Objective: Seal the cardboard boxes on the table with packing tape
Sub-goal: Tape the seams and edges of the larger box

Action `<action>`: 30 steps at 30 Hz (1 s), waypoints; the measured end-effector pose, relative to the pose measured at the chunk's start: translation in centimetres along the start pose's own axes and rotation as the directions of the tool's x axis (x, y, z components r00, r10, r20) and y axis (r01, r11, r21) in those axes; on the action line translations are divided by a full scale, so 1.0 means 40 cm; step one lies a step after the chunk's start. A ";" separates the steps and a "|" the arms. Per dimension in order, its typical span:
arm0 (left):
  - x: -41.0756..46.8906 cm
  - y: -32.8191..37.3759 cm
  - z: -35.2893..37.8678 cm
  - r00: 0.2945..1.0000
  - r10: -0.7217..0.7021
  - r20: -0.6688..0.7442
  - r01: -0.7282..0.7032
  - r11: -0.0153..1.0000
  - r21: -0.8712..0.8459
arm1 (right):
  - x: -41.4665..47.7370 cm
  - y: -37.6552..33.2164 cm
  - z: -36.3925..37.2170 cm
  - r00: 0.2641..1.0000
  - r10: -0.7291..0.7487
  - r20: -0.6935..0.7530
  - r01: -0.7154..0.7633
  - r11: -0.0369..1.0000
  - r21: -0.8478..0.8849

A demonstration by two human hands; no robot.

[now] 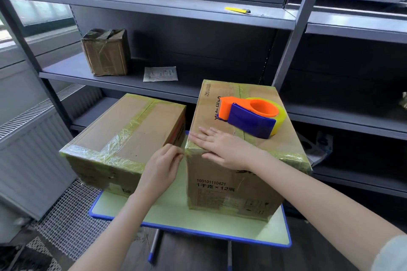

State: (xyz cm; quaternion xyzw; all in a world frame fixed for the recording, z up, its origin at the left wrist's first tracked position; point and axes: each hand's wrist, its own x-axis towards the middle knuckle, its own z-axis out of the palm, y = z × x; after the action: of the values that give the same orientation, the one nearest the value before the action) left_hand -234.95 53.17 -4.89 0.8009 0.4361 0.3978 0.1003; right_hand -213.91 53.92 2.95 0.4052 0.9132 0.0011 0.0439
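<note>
— Head view: what have you got?

— My right hand [220,145] lies flat with the fingers spread, pressing on the near top edge of the taller box [231,187], which stands on the right of the table [198,224]. My left hand [163,167] is at that box's near left corner. Its fingertips are pinched on what looks like the end of the tape [191,149], though the view is too soft to be certain.

— How would you finish that corner?

— I'd pull the end taut round the corner with the left hand. Then I'd wipe outward with the right palm to flatten any wrinkles. The strip along that edge already looks crinkled, so I'd use firm, slow pressure.

— Room to move?

— Tight. The lower box [123,130] sits just beside the taller one, leaving a narrow gap where my left fingers work. It overhangs the table's left rim, so I'd avoid nudging it. The tape dispenser [253,116] rests on the taller box behind my right hand, apart from it. Shelving [154,86] stands close behind, and the near side is open.
</note>
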 end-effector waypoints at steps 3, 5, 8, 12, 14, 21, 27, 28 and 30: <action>0.006 0.008 -0.022 0.999 0.040 -0.027 -0.038 0.996 0.079 | -0.060 0.022 0.001 0.998 0.052 0.030 -0.052 0.999 0.012; 0.032 0.024 -0.027 0.994 0.105 0.003 -0.105 0.989 0.101 | -0.096 0.042 0.002 0.995 0.095 0.035 -0.095 0.995 0.008; 0.084 0.057 0.000 0.968 0.224 0.115 -0.241 0.956 0.169 | -0.132 0.065 0.005 0.988 0.153 0.029 -0.153 0.988 0.009; 0.113 0.051 0.047 0.920 0.318 0.228 -0.358 0.920 0.162 | -0.145 0.058 0.021 0.982 0.190 -0.014 -0.190 0.982 -0.022; 0.115 0.046 0.052 0.923 0.316 0.221 -0.354 0.922 0.157 | -0.143 0.055 0.024 0.980 0.197 -0.036 -0.199 0.979 -0.050; 0.116 0.105 0.052 0.912 0.342 0.228 -0.399 0.869 0.292 | -0.164 0.072 0.021 0.984 0.176 -0.023 -0.176 0.984 0.026; 0.139 0.200 0.127 0.864 0.423 0.273 -0.496 0.811 0.311 | -0.253 0.104 0.033 0.972 0.233 0.019 -0.234 0.968 0.087; 0.143 0.210 0.143 0.865 0.430 0.259 -0.496 0.815 0.301 | -0.261 0.108 0.038 0.969 0.248 0.009 -0.248 0.965 0.090; 0.146 0.215 0.165 0.875 0.440 0.201 -0.482 0.833 0.273 | -0.266 0.111 0.049 0.960 0.277 -0.031 -0.273 0.957 0.097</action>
State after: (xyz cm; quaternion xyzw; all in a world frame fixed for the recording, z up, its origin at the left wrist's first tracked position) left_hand -223.06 53.80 -1.69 0.9121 0.2800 0.2825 -0.0995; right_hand -203.36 48.97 2.00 0.5297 0.8478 -0.0257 0.0044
